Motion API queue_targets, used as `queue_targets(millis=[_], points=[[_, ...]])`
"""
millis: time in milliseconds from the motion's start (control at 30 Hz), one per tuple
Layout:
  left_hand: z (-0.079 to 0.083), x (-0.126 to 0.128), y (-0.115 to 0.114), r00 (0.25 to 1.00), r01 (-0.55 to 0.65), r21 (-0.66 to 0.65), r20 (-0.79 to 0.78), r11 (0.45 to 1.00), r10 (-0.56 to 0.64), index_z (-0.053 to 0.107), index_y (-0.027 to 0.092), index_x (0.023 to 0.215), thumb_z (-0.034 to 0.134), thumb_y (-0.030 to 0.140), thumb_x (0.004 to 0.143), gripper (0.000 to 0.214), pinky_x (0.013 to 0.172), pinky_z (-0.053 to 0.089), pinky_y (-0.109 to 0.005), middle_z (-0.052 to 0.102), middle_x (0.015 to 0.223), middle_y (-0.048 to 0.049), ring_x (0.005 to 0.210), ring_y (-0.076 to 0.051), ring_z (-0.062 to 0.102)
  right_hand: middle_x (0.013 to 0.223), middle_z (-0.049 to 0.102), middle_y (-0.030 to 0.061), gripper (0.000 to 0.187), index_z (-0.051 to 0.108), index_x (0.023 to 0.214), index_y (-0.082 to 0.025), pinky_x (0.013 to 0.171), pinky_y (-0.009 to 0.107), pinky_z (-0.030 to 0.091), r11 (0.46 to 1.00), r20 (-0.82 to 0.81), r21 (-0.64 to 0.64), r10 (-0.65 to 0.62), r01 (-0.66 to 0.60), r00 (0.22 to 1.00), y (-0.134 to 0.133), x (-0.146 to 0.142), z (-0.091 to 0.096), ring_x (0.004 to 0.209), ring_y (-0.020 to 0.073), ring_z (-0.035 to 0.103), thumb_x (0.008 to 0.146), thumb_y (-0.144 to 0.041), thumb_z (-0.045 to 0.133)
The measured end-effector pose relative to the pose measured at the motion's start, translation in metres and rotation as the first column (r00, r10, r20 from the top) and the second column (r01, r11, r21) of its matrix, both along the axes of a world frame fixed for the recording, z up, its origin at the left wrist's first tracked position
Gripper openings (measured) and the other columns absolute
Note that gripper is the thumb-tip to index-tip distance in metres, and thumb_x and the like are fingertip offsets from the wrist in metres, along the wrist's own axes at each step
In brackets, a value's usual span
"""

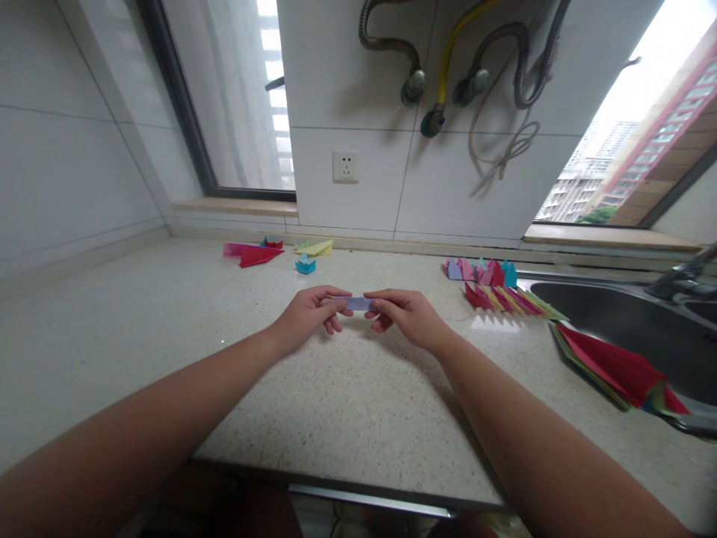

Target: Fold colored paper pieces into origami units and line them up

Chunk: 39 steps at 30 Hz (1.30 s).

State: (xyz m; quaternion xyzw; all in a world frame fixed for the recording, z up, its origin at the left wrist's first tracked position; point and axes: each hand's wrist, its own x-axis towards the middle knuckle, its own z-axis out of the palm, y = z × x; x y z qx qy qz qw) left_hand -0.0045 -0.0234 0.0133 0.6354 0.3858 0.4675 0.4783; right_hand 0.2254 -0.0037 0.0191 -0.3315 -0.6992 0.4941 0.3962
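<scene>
A narrow strip of folded lavender paper (360, 303) stretches level between my two hands, above the middle of the pale speckled countertop (347, 403). My left hand (314, 308) pinches its left end between thumb and fingers. The right end is gripped the same way by my right hand (400, 308). Both thumbs lie on the near face of the strip, and the fingertips behind it are partly hidden. The other fingers of each hand curl loosely below the paper.
Folded paper pieces, red (261, 256), yellow (319, 248) and blue (305, 265), lie at the back left. On the right are small paper figures (482, 272), a row of paper planes (512, 300) and a stack of coloured paper (616, 366) beside the steel sink (588, 302).
</scene>
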Motion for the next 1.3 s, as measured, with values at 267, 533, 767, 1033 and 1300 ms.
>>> queue_targets(millis=[267,533,767,1033,1300], points=[[-0.005,-0.001,0.004,0.994,-0.063,0.009,0.086,0.998,0.062,0.069,0.013,0.107,0.070,0.036,0.083,0.033,0.052,0.051,-0.022,0.075,0.086,-0.0102,0.061,-0.012,0.066,0.074,0.073,0.0065,0.037,0.072,0.106,-0.016,0.055,0.026,0.057,0.999,0.010,0.031,-0.043,0.043,0.999,0.004,0.005,-0.002,0.055,0.0119,0.065,0.081,-0.043,0.070],[-0.004,0.000,0.004,0.987,-0.074,0.001,0.144,0.997,0.073,0.066,0.012,0.110,0.070,0.035,0.083,0.036,0.054,0.052,-0.023,0.074,0.095,-0.0118,0.067,-0.014,0.069,0.086,0.076,0.0090,0.032,0.075,0.100,-0.017,0.065,0.031,0.058,0.996,-0.022,0.055,-0.062,0.063,0.998,0.005,0.003,-0.002,0.064,0.0142,0.068,0.080,-0.042,0.071],[-0.009,0.004,0.003,0.981,-0.070,-0.056,0.179,0.996,0.079,0.064,0.014,0.116,0.068,0.036,0.085,0.038,0.057,0.053,-0.022,0.073,0.101,-0.0133,0.074,-0.016,0.070,0.089,0.076,0.0099,0.030,0.075,0.098,-0.017,0.068,0.033,0.060,0.997,-0.045,0.053,-0.054,0.056,0.998,0.000,-0.002,-0.001,0.070,0.0161,0.070,0.081,-0.041,0.070],[-0.004,0.010,-0.008,0.987,0.023,-0.034,0.161,0.999,-0.017,0.060,0.020,0.125,0.076,0.030,0.078,0.051,0.058,0.054,-0.026,0.074,0.101,-0.0109,0.077,-0.018,0.069,0.084,0.076,0.0087,0.025,0.075,0.094,-0.017,0.073,0.036,0.060,0.976,-0.018,0.189,-0.111,0.112,0.994,-0.003,-0.004,0.001,0.072,0.0185,0.072,0.085,-0.039,0.066],[0.000,0.016,-0.015,0.982,-0.018,-0.039,0.186,0.999,0.025,0.073,0.015,0.102,0.078,0.030,0.075,0.031,0.059,0.051,-0.026,0.075,0.094,-0.0113,0.077,-0.018,0.069,0.083,0.075,0.0061,0.025,0.070,0.095,-0.018,0.072,0.035,0.059,0.987,-0.146,0.155,-0.023,0.046,0.989,-0.010,-0.011,0.006,0.073,0.0169,0.071,0.080,-0.038,0.073]])
